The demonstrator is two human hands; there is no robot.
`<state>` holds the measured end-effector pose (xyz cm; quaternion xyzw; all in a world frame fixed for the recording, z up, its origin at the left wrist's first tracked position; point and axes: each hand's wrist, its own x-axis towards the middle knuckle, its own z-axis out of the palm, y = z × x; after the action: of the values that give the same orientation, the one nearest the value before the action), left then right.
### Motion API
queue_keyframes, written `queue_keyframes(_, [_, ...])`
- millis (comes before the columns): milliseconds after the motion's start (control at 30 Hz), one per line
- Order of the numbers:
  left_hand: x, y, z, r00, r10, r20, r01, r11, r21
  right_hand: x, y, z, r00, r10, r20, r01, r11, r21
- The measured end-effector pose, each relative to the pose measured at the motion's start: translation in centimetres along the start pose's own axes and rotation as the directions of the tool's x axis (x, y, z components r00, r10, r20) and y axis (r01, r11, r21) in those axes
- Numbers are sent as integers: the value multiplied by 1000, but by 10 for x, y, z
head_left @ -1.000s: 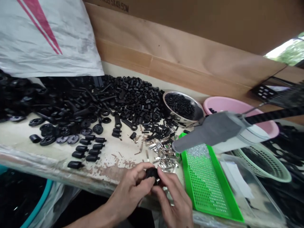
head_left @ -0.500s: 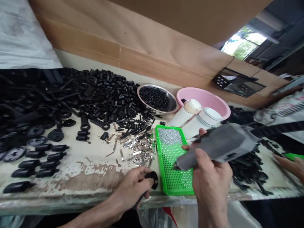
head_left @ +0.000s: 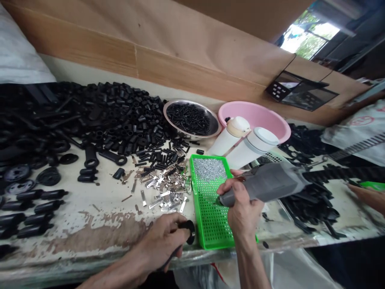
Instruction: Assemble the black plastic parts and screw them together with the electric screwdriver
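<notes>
My left hand (head_left: 164,239) rests at the bench's front edge, fingers closed round a black plastic part with a ring end (head_left: 189,232). My right hand (head_left: 242,206) grips a grey electric screwdriver (head_left: 267,182), whose tip points down and left over the green perforated tray (head_left: 210,218). A heap of small silver screws (head_left: 209,168) lies at the tray's far end. Loose silver metal clips (head_left: 167,188) are scattered just left of the tray.
Heaps of black plastic parts (head_left: 90,120) cover the left of the bench. Behind the tray stand a steel bowl of black screws (head_left: 191,118), a pink basin (head_left: 258,118) and two white bottles (head_left: 240,144). Another person's hand (head_left: 368,196) shows at far right. Cardboard (head_left: 180,52) lines the back.
One second ago both hands held the black part together. My right hand has since taken the grey screwdriver and brought its tip down over the green tray. The view swung right.
</notes>
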<state>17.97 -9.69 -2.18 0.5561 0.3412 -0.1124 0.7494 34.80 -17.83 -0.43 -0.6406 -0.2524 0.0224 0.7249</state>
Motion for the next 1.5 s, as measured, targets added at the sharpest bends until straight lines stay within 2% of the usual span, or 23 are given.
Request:
queue_keyframes(633, [2, 1, 0, 1000, -6, 16, 6, 1000, -29, -1, 0, 2, 999, 38, -1, -38, 999, -15])
queue_keyframes(767, [1, 7, -1, 998, -57, 13, 58, 998, -19, 2, -12, 3, 1000, 21, 8, -21, 999, 33])
queue_keyframes(867, [0, 12, -2, 996, -90, 3, 90, 996, -21, 0, -29, 6, 999, 37, -1, -36, 989, 144])
queue_keyframes(1000, [0, 13, -2, 998, -58, 2, 58, 998, -40, -15, -50, 16, 989, 96, 114, -128, 938, 322])
queue_keyframes(1133, [-1, 15, -1, 999, -44, 12, 45, 999, -30, -34, -52, 27, 971, 126, 204, -192, 920, 342])
queue_keyframes(1333, [-2, 16, -2, 999, -42, 1, 42, 999, 2, -43, -38, 29, 963, 129, 236, -209, 910, 358])
queue_keyframes(1500, [-4, 17, -2, 998, -63, 0, 63, 998, 13, -42, -40, 30, 962, 129, 239, -210, 912, 353])
